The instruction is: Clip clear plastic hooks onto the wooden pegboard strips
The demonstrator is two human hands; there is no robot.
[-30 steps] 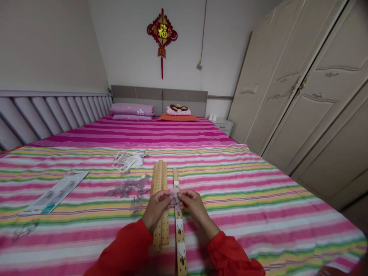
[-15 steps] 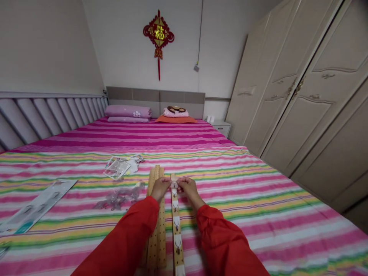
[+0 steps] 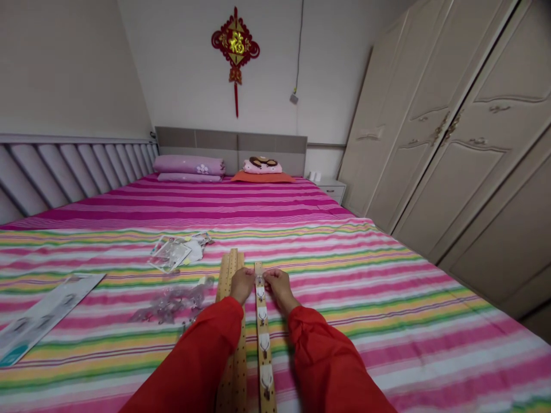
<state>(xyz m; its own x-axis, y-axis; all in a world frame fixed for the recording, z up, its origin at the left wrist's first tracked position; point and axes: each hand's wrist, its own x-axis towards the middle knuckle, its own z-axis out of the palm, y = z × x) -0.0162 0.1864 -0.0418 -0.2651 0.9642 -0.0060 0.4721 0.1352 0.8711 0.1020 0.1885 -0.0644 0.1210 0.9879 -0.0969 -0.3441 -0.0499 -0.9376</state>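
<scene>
Clear plastic scraps (image 3: 172,304) lie beside the perforated wooden strips (image 3: 229,275).

Matt, pale wood pegboard strip (image 3: 236,373) on matt cloth bedsheet (image 3: 370,310).

Lighting: dim, soft, evenly spread. Shadows: faint, on the bedspread (image 3: 365,321) just beneath the left hand (image 3: 241,285) and right hand (image 3: 279,288). Sharpness: hand outlines slightly soft. Distortion: wide-angle bowing, strongest on the wardrobe (image 3: 447,143) far right of the hands and the slatted rail (image 3: 55,172) far left. Corners: darkened. Glint: small, on the gold-lettered wall ornament (image 3: 235,43) well ahead of the hands.
</scene>
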